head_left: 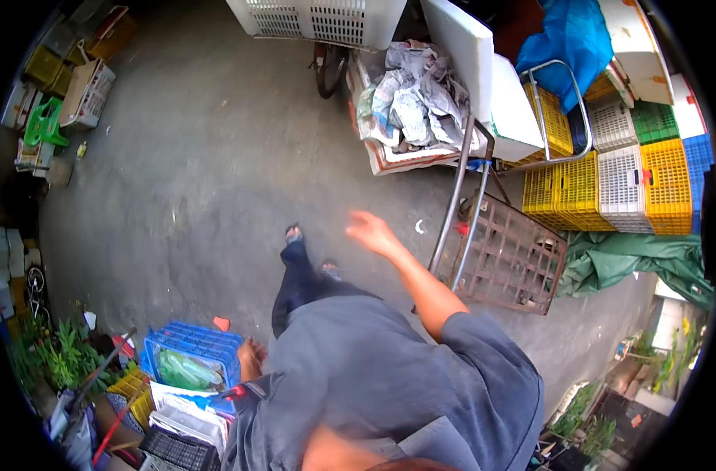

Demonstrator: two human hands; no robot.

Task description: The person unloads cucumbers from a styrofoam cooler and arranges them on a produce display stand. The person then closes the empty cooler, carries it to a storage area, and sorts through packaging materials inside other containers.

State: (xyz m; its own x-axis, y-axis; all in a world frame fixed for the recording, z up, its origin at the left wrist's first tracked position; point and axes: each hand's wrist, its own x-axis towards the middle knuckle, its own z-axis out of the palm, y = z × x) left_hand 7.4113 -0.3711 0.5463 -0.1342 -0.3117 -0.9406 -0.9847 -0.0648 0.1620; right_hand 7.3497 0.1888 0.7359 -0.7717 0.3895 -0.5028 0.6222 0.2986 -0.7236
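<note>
My right hand (369, 234) is held out in front of me above the grey floor, slightly blurred. Its fingers look loosely spread, and nothing shows in them. Down at my left side, my left hand (252, 359) is beside a blue plastic crate (193, 339); I cannot tell whether it touches the rim. Its fingers appear a little apart, with no object visible in them. Inside the crate lies a bundle of greenish plastic (189, 370). To the right of my right hand stands a metal-framed trolley with a rusty slatted platform (511, 251).
A foam box of crumpled newspaper (413, 102) stands ahead, with a white perforated crate (318, 20) beyond it. Yellow crates (574, 192) and a green tarp (633, 263) are at right. A green stool (45, 125) is at far left, and plants (75, 357) are nearer.
</note>
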